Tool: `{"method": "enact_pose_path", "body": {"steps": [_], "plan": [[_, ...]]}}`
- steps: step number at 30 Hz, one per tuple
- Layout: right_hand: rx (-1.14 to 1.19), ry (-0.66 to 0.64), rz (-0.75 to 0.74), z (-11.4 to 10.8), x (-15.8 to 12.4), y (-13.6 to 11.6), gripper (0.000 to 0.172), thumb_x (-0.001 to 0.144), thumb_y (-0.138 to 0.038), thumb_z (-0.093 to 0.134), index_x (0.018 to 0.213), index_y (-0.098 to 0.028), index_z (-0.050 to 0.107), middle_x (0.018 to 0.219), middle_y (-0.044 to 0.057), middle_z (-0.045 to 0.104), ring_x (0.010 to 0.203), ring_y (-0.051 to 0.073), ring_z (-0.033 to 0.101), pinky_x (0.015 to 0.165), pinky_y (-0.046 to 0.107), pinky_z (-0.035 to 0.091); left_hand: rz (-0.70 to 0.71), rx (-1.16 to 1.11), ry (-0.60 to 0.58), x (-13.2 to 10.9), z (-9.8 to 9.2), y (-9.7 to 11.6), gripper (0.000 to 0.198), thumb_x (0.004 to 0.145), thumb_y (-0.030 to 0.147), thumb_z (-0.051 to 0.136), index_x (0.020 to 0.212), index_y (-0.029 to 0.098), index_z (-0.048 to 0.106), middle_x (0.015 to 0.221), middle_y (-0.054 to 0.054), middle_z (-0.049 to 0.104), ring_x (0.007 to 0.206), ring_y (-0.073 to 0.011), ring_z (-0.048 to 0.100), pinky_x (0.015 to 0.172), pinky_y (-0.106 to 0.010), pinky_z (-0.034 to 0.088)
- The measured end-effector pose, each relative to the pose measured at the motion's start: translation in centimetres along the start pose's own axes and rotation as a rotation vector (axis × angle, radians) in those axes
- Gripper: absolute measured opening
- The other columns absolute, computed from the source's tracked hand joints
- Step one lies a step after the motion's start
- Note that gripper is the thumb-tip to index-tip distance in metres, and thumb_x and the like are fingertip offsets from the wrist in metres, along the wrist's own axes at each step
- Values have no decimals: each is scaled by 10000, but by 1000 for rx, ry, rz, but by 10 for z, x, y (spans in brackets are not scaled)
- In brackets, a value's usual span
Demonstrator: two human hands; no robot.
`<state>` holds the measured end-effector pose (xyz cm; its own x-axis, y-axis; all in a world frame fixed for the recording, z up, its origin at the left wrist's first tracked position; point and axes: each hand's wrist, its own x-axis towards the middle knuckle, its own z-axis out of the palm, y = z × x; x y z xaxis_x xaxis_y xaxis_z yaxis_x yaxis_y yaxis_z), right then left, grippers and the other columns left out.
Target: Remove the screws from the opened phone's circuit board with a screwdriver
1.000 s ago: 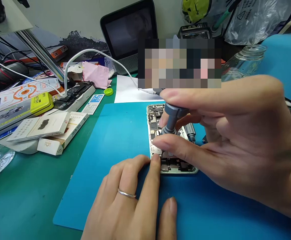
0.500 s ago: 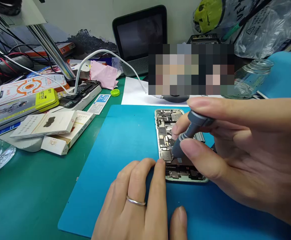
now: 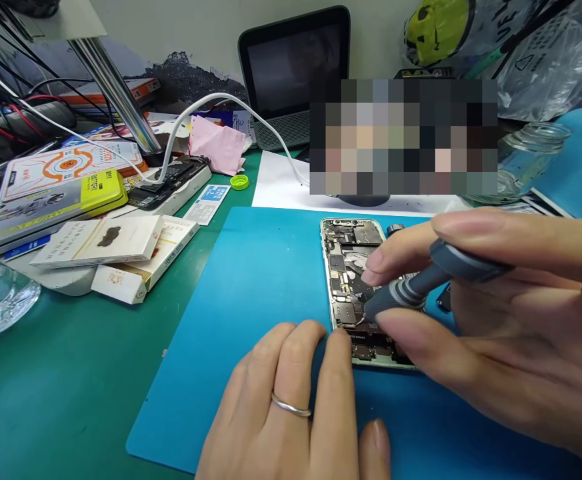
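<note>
An opened smartphone lies on the blue mat, its circuit boards and inner parts exposed. My right hand is closed around a grey precision screwdriver, which leans well over to the right. The tip points down at the lower part of the phone, near a square metal cover. My left hand, with a silver ring on one finger, rests flat with its fingers out. Its index fingertip touches the phone's lower left edge. The phone's right side is partly hidden behind my right hand.
Several small boxes and a yellow-grey battery pack are piled at the left. A glass dish stands at the left edge. A dark-screened device leans at the back, a glass jar at the right. A white cable arches across.
The screwdriver has tilted further over to the right, its handle end lower and farther from the phone. The whole view has shifted slightly. My left hand stays at the phone's edge.
</note>
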<state>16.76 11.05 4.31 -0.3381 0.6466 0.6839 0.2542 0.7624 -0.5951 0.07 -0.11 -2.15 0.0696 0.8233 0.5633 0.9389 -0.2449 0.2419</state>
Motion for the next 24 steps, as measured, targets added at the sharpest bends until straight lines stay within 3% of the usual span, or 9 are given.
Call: {"method": "enact_pose_path", "body": {"steps": [2, 5, 8, 12, 15, 21, 24], "plan": [[-24, 30, -30, 1, -2, 1, 723, 851, -96, 910, 1347, -585, 713, 1088, -124, 856, 750, 204, 806, 733, 413, 727, -18, -5, 20, 0, 1, 1, 374, 1237, 384, 300, 1411, 242, 598, 1337, -57, 750, 1230, -270, 679, 1042, -472, 543], [-35, 48, -4, 2, -4, 3, 735, 894, -58, 815, 1368, -611, 710, 1187, -116, 846, 863, 225, 829, 753, 417, 729, 35, 5, -16, 1, -2, -3, 349, 1240, 371, 328, 1405, 238, 604, 1343, -53, 763, 1243, -262, 680, 1048, -456, 542], [14, 32, -45, 3, 0, 9, 706, 850, -94, 847, 1362, -566, 734, 1164, -77, 849, 850, 243, 836, 679, 397, 730, 61, 14, -23, 1, -2, -4, 342, 1237, 358, 340, 1395, 236, 617, 1346, -54, 769, 1236, -262, 694, 1029, -452, 552], [19, 40, -114, 3, 6, 11, 707, 805, -99, 933, 1324, -546, 757, 1047, -87, 851, 777, 196, 823, 600, 299, 700, -28, -24, 73, 2, 3, 4, 360, 1214, 367, 316, 1327, 238, 632, 1288, -62, 780, 1193, -287, 710, 1012, -495, 560], [27, 49, -94, 3, 6, 7, 779, 785, 17, 825, 1330, -536, 762, 1034, -75, 852, 805, 211, 847, 598, 298, 711, -62, -43, 108, 3, 7, 9, 322, 1191, 361, 333, 1282, 249, 622, 1251, -61, 783, 1163, -295, 715, 1018, -515, 559], [-7, 58, -68, 2, 2, 3, 739, 744, 18, 890, 1249, -504, 752, 1014, -129, 834, 795, 163, 828, 684, 279, 730, -41, -36, 103, 4, 6, 10, 330, 1201, 368, 319, 1265, 252, 621, 1264, -62, 777, 1178, -289, 700, 993, -496, 557], [25, 49, -78, 4, 3, 5, 679, 802, 29, 802, 1247, -478, 725, 1014, -116, 817, 826, 148, 834, 681, 256, 721, -55, -43, 108, 4, 7, 10, 335, 1211, 358, 301, 1239, 264, 622, 1253, -49, 780, 1171, -284, 699, 994, -496, 553]]}}
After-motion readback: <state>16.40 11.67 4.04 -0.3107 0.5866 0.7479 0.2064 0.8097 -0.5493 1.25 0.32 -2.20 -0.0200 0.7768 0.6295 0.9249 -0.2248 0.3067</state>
